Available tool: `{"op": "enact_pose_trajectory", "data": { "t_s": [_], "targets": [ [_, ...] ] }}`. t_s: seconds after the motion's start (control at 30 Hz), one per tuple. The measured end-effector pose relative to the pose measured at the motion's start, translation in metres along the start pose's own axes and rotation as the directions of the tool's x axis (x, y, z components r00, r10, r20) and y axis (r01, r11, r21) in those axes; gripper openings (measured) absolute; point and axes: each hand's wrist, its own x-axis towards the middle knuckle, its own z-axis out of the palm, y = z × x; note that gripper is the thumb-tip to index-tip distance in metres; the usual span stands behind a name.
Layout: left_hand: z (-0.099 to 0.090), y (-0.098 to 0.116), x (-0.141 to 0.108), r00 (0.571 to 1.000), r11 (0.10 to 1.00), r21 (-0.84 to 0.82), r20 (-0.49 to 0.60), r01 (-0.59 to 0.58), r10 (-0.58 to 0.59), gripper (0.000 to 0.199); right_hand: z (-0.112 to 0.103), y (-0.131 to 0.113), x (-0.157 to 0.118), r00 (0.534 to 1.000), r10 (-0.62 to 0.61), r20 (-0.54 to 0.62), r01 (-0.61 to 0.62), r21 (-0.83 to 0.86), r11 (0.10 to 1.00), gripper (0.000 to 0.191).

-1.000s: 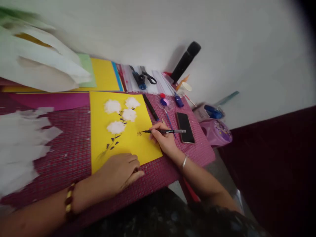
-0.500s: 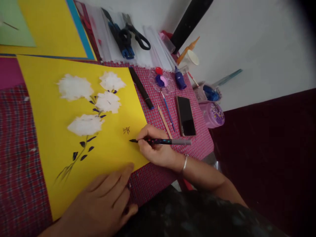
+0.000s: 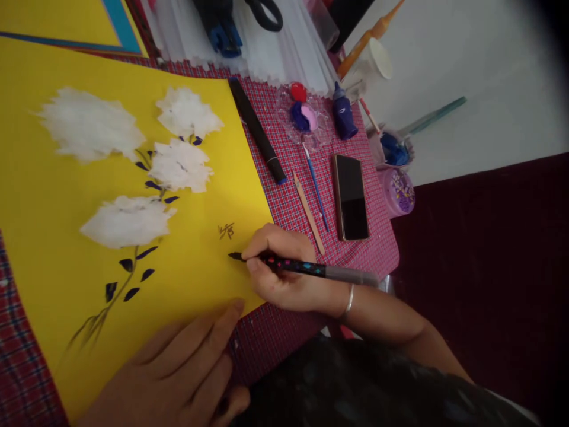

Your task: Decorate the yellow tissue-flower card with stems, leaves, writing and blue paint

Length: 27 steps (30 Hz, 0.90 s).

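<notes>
A yellow sheet of paper (image 3: 200,279) lies before me with white tissue-like flowers (image 3: 182,166), dark painted leaves (image 3: 132,294) and a thin stem. Small dark written characters (image 3: 226,230) stand on its right part. My right hand (image 3: 284,270) is closed around a dark patterned brush pen (image 3: 296,265) with a grey end. Its black tip points at the paper just below the characters; whether it touches I cannot tell. My left hand (image 3: 178,373) rests flat on the sheet's lower edge, fingers stretched out.
Right of the sheet lie a black marker (image 3: 258,130), a wooden stick (image 3: 308,212), a blue paintbrush (image 3: 316,187) and a phone (image 3: 351,197). Behind them are a paint palette (image 3: 304,115), a purple bottle (image 3: 344,112), a white cup (image 3: 377,59) and scissors (image 3: 268,15). Checked cloth (image 3: 373,249) covers the table.
The view has moved closer and shifted, so the sheet looks larger. My right hand still holds the brush pen near the characters; my left hand stays on the paper.
</notes>
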Motion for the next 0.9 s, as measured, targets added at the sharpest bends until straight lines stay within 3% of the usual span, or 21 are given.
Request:
{"op": "enact_pose_trajectory", "data": {
  "t_s": [0.27,0.9],
  "targets": [
    [-0.0027,-0.0007,-0.0003,0.999,0.998,-0.053,0.029,0.022,-0.020,0.024,-0.0008,-0.0020,0.0000,0.999,0.032,-0.002,-0.032,-0.044,0.999,0.012],
    [-0.0031,-0.0009,-0.0021,0.999,0.999,-0.038,0.042,0.028,-0.026,0.024,-0.0024,-0.0023,0.0006,0.998,0.061,0.028,-0.062,0.034,0.998,0.013]
  ]
}}
